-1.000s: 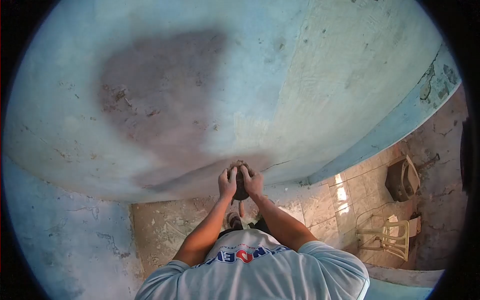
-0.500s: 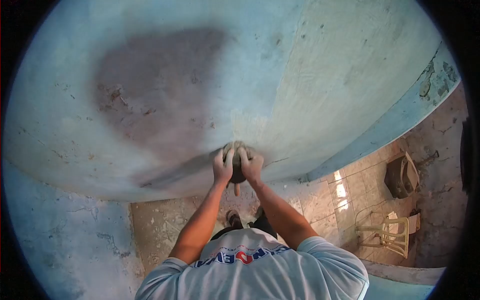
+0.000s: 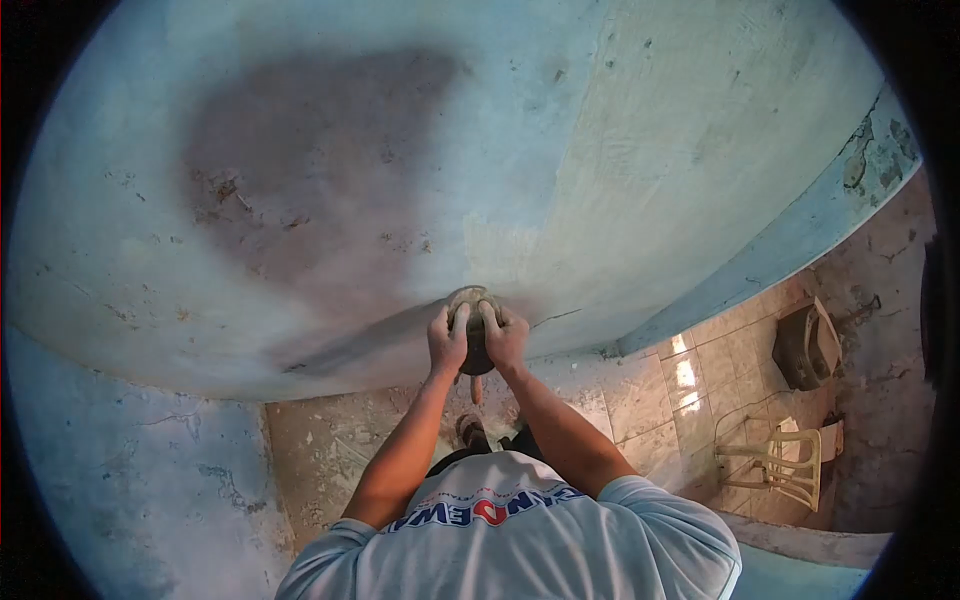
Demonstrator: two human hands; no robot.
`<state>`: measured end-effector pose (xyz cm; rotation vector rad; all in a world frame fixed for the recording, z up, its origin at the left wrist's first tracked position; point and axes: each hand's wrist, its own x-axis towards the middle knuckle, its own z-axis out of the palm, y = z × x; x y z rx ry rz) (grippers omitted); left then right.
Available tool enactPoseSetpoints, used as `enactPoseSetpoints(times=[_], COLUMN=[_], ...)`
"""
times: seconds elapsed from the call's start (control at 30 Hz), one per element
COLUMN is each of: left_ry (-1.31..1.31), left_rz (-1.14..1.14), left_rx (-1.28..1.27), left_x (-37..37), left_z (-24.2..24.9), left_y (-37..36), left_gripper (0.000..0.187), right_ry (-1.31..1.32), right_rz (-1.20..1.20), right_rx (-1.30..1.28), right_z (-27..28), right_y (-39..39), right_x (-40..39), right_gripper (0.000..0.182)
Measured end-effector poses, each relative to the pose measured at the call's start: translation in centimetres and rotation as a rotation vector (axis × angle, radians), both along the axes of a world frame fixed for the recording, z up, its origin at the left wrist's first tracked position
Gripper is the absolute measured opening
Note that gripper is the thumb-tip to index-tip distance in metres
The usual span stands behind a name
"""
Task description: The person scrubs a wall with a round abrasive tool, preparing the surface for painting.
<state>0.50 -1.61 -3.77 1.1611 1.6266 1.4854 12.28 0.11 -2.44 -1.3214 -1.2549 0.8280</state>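
Observation:
Both my hands hold a dark, round bowl-like object in front of the wall. My left hand (image 3: pixel 446 340) wraps its left side and my right hand (image 3: pixel 506 338) its right side, thumbs lying over the near face. The dark bowl-like object (image 3: pixel 478 352) has a grey-green smear along its top edge; its inside is hidden. Below it pokes a short brownish handle (image 3: pixel 477 390), whose other end I cannot see. Pale dust or paste coats my fingers. Ahead rises a blue painted wall (image 3: pixel 500 130) with a pale greenish coat (image 3: pixel 680 150) over its right part.
A dark shadow and chipped spots (image 3: pixel 225 190) mark the wall at left. To the right, a pale plastic chair (image 3: pixel 790 465) and an old box-shaped television-like object (image 3: pixel 805 345) stand on the tiled floor (image 3: pixel 650 400). A low ledge (image 3: pixel 800 545) runs behind the chair.
The bowl-like object has tipped slightly, so more of its dark face and the handle below shows. My hands stay on its sides at nearly the same place.

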Motion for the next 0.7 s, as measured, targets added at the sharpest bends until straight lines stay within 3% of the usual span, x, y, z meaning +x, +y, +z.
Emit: enactPoseSetpoints(times=[0.07,0.1,0.2,0.23,0.33,0.43,0.53,0.6,0.67,0.7], left_ry=[0.111,-0.023,0.112,0.087,-0.008,0.085,0.140,0.089,-0.011,-0.030], left_rz=[0.138,-0.007,0.042,-0.027,-0.071,0.007,0.091,0.056,-0.077,-0.077], left_rx=[0.024,-0.037,0.135,0.215,0.090,0.169,0.112,0.085,0.052,0.040], left_x=[0.8,0.5,0.0,-0.8,-1.0,0.3,1.1,0.9,-0.2,0.0], left_z=[-5.1,-1.8,2.4,4.8,9.8,5.3,-3.6,-2.0,7.7,8.7], left_y=[-0.2,-1.4,0.5,1.9,1.9,0.6,-0.1,1.2,1.7,1.7], left_gripper=[0.042,0.040,0.038,0.033,0.032,0.034,0.036,0.038,0.041,0.041], right_ry=[-0.130,-0.192,-0.055,0.043,0.054,-0.050,-0.095,-0.072,-0.006,0.028], right_rz=[0.031,0.045,0.003,0.058,0.100,0.054,0.000,0.007,0.070,0.070], right_rx=[-0.088,-0.129,0.197,0.148,0.144,0.044,0.013,0.020,0.025,0.024], right_z=[-0.7,-0.9,1.0,4.2,8.0,4.4,-1.4,-0.5,5.6,6.7], right_y=[-1.1,-1.1,1.5,2.3,3.1,0.7,-0.7,0.8,2.5,2.4], right_x=[0.9,1.1,-0.3,-0.6,-0.3,0.7,1.1,1.0,0.5,0.6], right_gripper=[0.029,0.029,0.030,0.030,0.031,0.034,0.034,0.034,0.034,0.035])
